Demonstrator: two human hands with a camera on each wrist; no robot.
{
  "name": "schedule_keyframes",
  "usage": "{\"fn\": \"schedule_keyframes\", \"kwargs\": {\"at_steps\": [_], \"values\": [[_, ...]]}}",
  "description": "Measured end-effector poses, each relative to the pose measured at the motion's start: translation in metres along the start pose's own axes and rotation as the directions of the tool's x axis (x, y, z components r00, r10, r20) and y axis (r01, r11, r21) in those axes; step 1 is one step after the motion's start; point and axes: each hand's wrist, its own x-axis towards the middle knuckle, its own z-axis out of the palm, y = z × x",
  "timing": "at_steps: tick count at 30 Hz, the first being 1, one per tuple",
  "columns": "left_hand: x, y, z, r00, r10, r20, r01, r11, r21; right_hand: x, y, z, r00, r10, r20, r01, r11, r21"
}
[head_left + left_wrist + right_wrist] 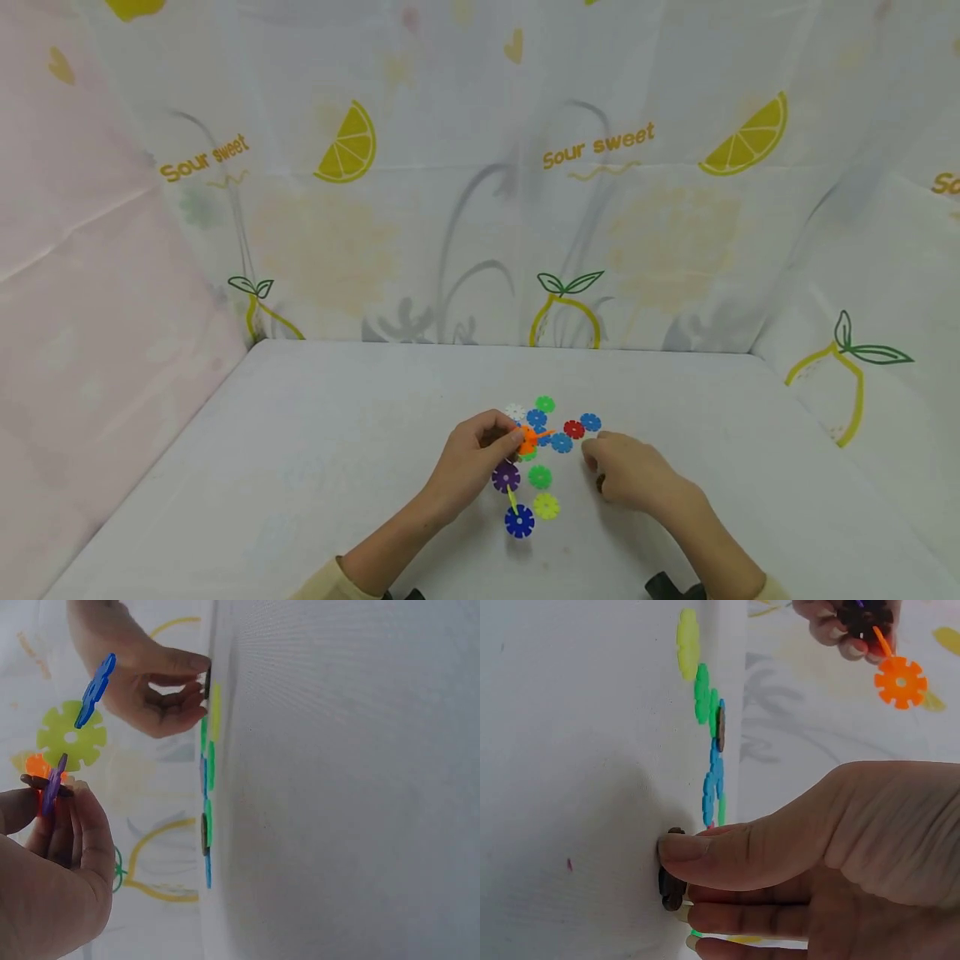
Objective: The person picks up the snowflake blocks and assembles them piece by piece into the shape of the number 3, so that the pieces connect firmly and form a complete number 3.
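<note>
My left hand (474,457) is raised above the table and grips a chain of notched plastic discs slotted together. In it are a purple disc (506,477), a yellow-green disc (71,736), a dark blue disc (519,521), orange discs (527,439) and a dark brown disc (46,784) by the fingertips. At the table surface, right of the loose discs, my right hand (637,473) pinches another dark brown disc (673,889) between thumb and fingers. That disc stands on edge in the right wrist view, partly covered by the thumb.
Between the hands lie loose discs: a red one (573,429), a white one (515,412), a yellow one (546,506), several blue ones (562,442) and several green ones (540,477). A lemon-printed cloth (450,208) stands behind the white table (337,417). Black objects (663,586) show at the front edge.
</note>
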Motion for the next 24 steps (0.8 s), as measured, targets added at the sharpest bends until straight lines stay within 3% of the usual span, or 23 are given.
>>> {"fn": "schedule_keyframes", "kwargs": {"at_steps": [10,16,20,24], "values": [[-0.001,0.001,0.0,1.0,0.0,0.001,0.0,1.0,0.002,0.002,0.006,-0.001,0.999,0.041,0.007,-0.041,0.997,0.059],[-0.001,0.001,-0.001,1.0,0.006,-0.001,-0.007,1.0,-0.015,0.002,0.008,-0.005,0.999,0.051,0.015,-0.053,0.985,0.167],[0.0,0.001,-0.001,1.0,0.012,-0.002,-0.012,1.0,-0.013,0.003,0.013,-0.009,1.0,-0.029,0.0,0.028,0.967,0.254],[0.0,0.0,-0.002,1.0,0.006,-0.004,-0.006,1.0,-0.009,0.005,0.016,-0.016,0.995,-0.102,-0.009,0.099,0.929,0.357]]}}
